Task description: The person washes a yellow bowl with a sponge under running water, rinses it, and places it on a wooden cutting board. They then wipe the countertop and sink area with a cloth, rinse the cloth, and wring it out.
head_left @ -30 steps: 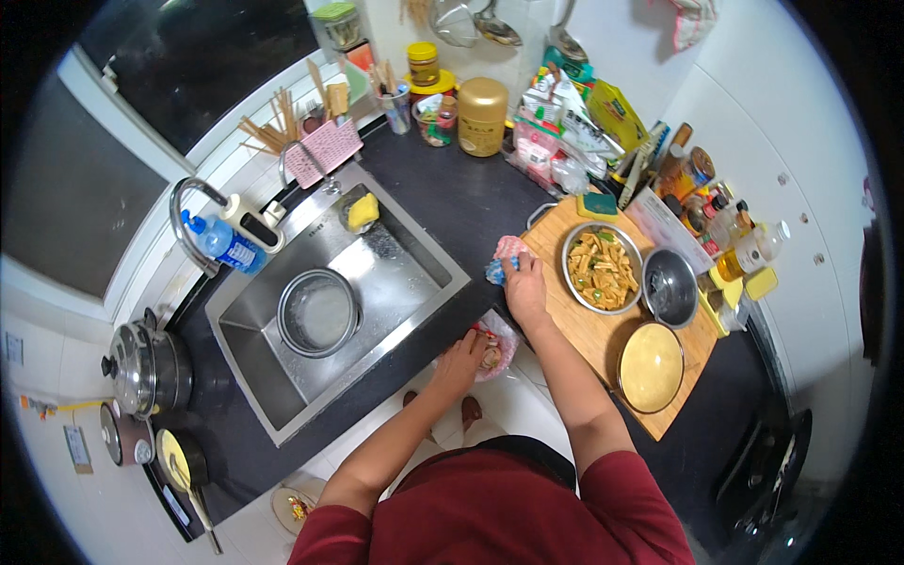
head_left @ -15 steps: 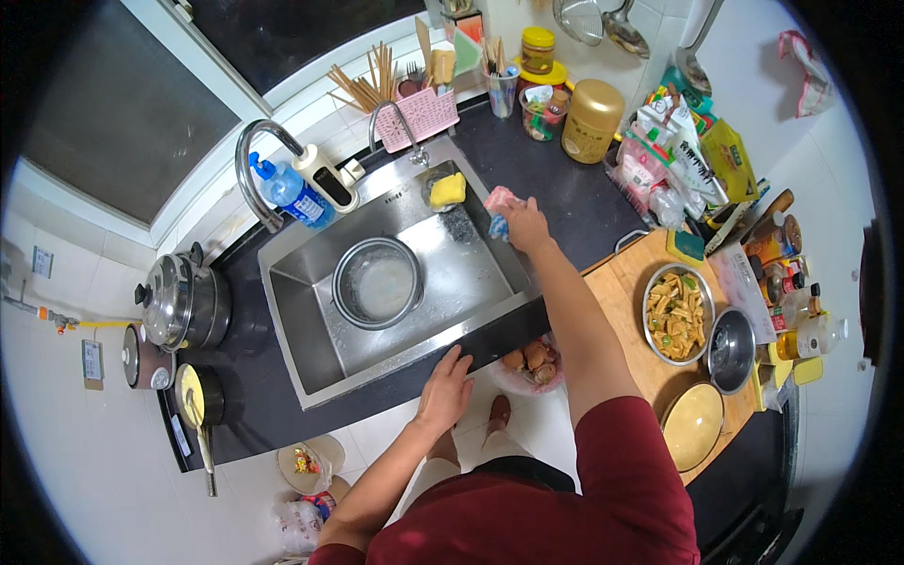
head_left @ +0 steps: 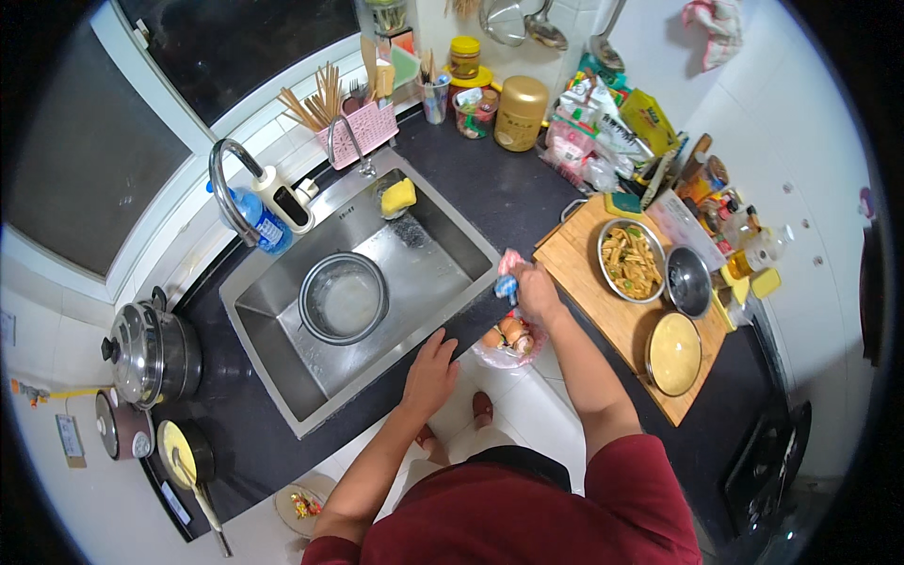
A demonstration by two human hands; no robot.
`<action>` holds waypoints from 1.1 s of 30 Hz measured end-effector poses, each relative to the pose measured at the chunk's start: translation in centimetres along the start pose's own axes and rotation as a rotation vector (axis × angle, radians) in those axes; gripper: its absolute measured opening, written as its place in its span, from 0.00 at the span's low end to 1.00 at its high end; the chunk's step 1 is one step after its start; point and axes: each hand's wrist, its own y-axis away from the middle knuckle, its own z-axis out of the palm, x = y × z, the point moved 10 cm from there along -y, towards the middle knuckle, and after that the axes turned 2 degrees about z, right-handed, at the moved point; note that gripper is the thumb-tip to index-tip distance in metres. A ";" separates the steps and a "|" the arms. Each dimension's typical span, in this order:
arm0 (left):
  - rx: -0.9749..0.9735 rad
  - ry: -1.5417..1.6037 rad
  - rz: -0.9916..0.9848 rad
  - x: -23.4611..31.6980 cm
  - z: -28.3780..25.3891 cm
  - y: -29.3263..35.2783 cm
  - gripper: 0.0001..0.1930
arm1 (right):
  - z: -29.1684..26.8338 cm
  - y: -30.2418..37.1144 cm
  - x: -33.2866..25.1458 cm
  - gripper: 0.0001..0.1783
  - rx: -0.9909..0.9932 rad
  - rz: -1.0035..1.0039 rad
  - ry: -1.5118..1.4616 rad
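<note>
Where the right hand (head_left: pixel 537 294) closes its fingers around a small pink and blue cloth (head_left: pixel 508 273), the cloth sits bunched at the right front corner of the steel sink (head_left: pixel 443 235), against the dark surface (head_left: pixel 504 193) beside the rim. The left hand (head_left: pixel 428 375) lies flat with fingers spread on the front edge of the sink, holding nothing. Inside the sink stand a round metal bowl (head_left: pixel 344 297) and, at the back, a yellow sponge (head_left: pixel 397 197). Just below the right hand hangs a clear bag of eggs (head_left: pixel 508 337). To the right, a wooden board (head_left: pixel 589 282) carries a metal bowl of cooked food (head_left: pixel 631 259), a dark lid (head_left: pixel 688 281) and a pale yellow dish (head_left: pixel 674 353). A curved tap (head_left: pixel 224 179) rises behind the sink, and a steel pot (head_left: pixel 151 350) stands at the far left
</note>
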 end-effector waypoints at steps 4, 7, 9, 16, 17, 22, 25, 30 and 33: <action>-0.020 0.027 0.061 0.1 -1.5 2.0 0.21 | -0.8 5.3 -1.4 0.18 -0.059 0.222 -0.196; -0.025 -0.001 0.075 -0.7 -3.5 3.6 0.21 | -2.9 5.7 -7.2 0.20 -0.015 0.194 -0.450; -0.008 0.037 0.057 -1.9 -4.5 4.3 0.20 | -5.1 5.3 -9.3 0.18 0.137 0.195 -0.450; 0.021 0.022 0.068 -4.1 -6.5 5.6 0.20 | 1.2 7.5 -2.1 0.20 0.369 0.615 -0.176; 0.015 0.012 0.044 -5.0 -6.6 5.7 0.20 | 0.5 7.1 -5.2 0.20 0.328 0.586 -0.064; -0.024 0.051 -0.066 -7.9 -5.5 3.9 0.20 | 1.7 3.9 -14.4 0.20 0.155 0.183 -0.477; -0.020 0.001 -0.115 -9.2 -5.9 1.7 0.20 | -1.9 -0.8 -10.9 0.19 0.335 0.188 -0.503; 0.015 0.000 -0.146 -11.4 -6.2 -2.3 0.21 | -0.9 -7.2 1.1 0.24 0.312 0.544 -0.073; 0.036 0.014 -0.206 -12.7 -6.4 -3.5 0.21 | 3.0 -13.2 2.2 0.25 0.230 0.465 -0.017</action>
